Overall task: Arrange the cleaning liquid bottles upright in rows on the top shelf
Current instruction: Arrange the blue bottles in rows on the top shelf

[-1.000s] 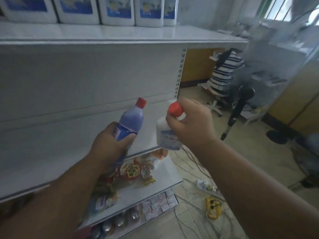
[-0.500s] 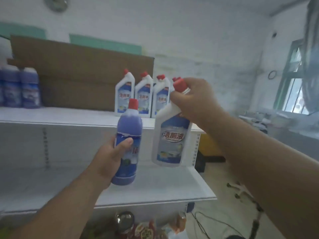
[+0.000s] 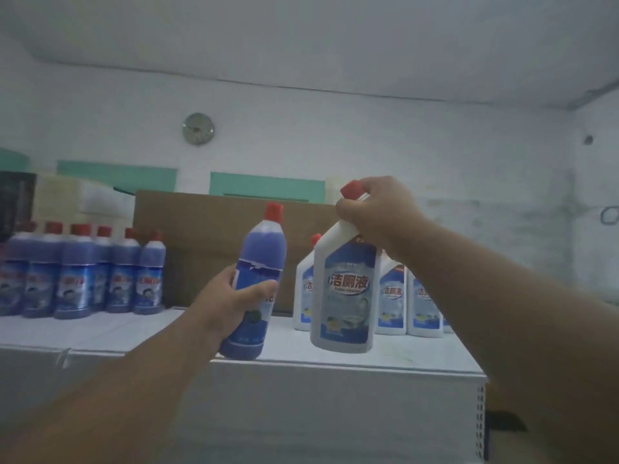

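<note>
While raised to the top shelf [image 3: 335, 358], 2 hands: left [image 3: 227, 304] gripping purple bottle [image 3: 256, 289], right [image 3: 375, 212] pinching white bottle [image 3: 345, 296].

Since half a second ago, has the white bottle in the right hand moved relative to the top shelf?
Yes. The white bottle has gone up: its base was below the top shelf edge, and now hangs above the shelf surface, before the standing white bottles.

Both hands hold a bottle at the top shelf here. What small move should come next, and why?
Probably set the white bottle in the right hand down upright by the white row: it hangs just above the top shelf, in front of that row.
</note>
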Demonstrator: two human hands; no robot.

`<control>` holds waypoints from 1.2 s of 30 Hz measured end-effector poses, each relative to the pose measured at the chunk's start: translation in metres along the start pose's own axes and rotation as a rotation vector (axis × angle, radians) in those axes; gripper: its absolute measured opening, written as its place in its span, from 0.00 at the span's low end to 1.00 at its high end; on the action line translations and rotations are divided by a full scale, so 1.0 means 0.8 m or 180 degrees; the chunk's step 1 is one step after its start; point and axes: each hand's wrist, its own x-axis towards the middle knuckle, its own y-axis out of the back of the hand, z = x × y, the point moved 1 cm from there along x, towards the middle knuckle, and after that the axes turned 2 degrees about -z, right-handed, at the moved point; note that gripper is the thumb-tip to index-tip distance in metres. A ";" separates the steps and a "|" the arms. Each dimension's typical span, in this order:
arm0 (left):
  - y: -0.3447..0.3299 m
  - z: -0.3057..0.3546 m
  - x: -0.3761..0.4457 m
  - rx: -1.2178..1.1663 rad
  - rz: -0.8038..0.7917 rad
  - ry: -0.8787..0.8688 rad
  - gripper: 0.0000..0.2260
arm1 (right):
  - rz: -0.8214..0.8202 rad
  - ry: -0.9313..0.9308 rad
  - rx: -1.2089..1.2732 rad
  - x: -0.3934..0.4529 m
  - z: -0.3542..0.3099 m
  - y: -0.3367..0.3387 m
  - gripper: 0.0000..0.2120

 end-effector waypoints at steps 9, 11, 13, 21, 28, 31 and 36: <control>0.053 -0.088 0.152 0.0094 0.0096 0.0169 0.15 | -0.0053 -0.0315 -0.0017 0.093 0.076 -0.115 0.07; 0.056 -0.102 0.166 0.0205 0.0043 0.0193 0.14 | -0.0008 -0.0314 -0.0241 0.097 0.083 -0.133 0.07; 0.058 -0.114 0.175 0.0291 0.0045 0.0230 0.15 | -0.0047 -0.0357 -0.0350 0.097 0.089 -0.149 0.09; 0.073 -0.136 0.187 0.0630 0.0278 0.0228 0.14 | -0.0092 -0.0472 -0.0228 0.091 0.105 -0.184 0.08; 0.075 -0.139 0.164 0.2266 0.1145 -0.0387 0.28 | 0.0146 -0.1207 0.1237 0.033 0.153 -0.224 0.21; 0.062 -0.123 0.139 0.2434 0.0873 -0.1218 0.22 | 0.0251 -0.1231 0.1269 0.035 0.158 -0.225 0.16; 0.014 -0.105 0.132 0.1837 -0.0355 -0.0642 0.21 | 0.0059 -0.0947 0.1573 0.054 0.151 -0.191 0.19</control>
